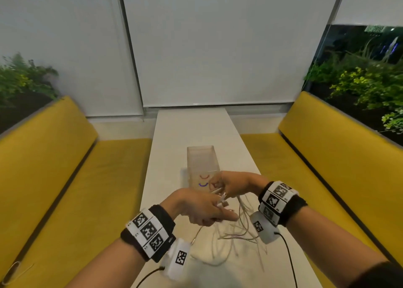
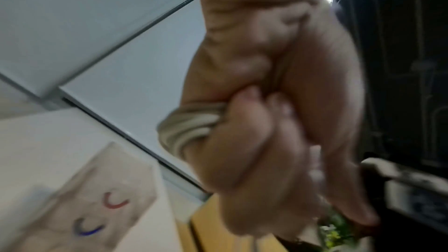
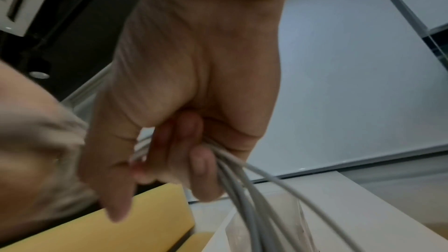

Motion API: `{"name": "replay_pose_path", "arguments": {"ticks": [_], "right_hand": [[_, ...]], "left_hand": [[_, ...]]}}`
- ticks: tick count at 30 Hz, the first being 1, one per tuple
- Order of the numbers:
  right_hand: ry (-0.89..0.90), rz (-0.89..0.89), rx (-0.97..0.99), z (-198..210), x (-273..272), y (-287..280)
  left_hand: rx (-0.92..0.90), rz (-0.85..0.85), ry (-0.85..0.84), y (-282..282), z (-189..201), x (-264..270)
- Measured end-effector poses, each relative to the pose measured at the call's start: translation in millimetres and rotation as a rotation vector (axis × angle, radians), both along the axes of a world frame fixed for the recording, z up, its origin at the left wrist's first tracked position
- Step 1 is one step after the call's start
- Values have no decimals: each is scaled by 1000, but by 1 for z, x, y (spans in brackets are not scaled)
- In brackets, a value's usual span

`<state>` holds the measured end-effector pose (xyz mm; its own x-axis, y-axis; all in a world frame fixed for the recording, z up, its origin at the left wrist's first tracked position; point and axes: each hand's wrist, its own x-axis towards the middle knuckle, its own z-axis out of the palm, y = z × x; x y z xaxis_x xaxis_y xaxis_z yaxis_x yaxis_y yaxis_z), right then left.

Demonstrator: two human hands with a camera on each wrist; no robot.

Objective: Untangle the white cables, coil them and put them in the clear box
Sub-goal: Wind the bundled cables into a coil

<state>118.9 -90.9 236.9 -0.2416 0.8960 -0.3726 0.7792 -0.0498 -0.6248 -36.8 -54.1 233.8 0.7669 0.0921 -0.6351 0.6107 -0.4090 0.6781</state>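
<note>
The clear box stands upright mid-table, with a red and a blue arc marked on its near side; it also shows in the left wrist view. Just in front of it my hands meet above the table. My left hand has its fingers curled round a bundle of white cable loops. My right hand grips several white cables in its fist. From both hands the white cables hang down and spread in a loose tangle on the tabletop. The left wrist view is blurred.
The narrow white table runs away from me between two yellow benches. Plants stand behind both benches, and blinds cover the window ahead. Black cords trail from my wrist cameras near the table's front edge. A small loop lies on the left bench.
</note>
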Motion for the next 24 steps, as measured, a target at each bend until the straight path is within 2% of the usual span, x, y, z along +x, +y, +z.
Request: {"name": "replay_pose_path", "arguments": {"ticks": [2,4,8,10,15,18,21,24], "right_hand": [[-70,-10,1,-4,1,1],[-126,-47,50,-7,3,-1],[32,-218,58,-10,13,-2],[54,-252,88,-9,14,0],[247,-447,216,-8,4,0],[305,-502,275,-10,-5,-2],[323,-561,362,-10,-15,-1],[392,-515,400,-8,-22,1]], "left_hand": [[142,99,-42,9,-17,-1],[192,210,-171,14,-29,-1],[434,272,-509,17,-49,3],[369,390,-567,18,-55,5],[-38,801,-607,30,-60,13],[-239,953,-700,36,-50,19],[-254,1027,-736,38,-39,27],[-190,1157,-724,43,-34,41]]}}
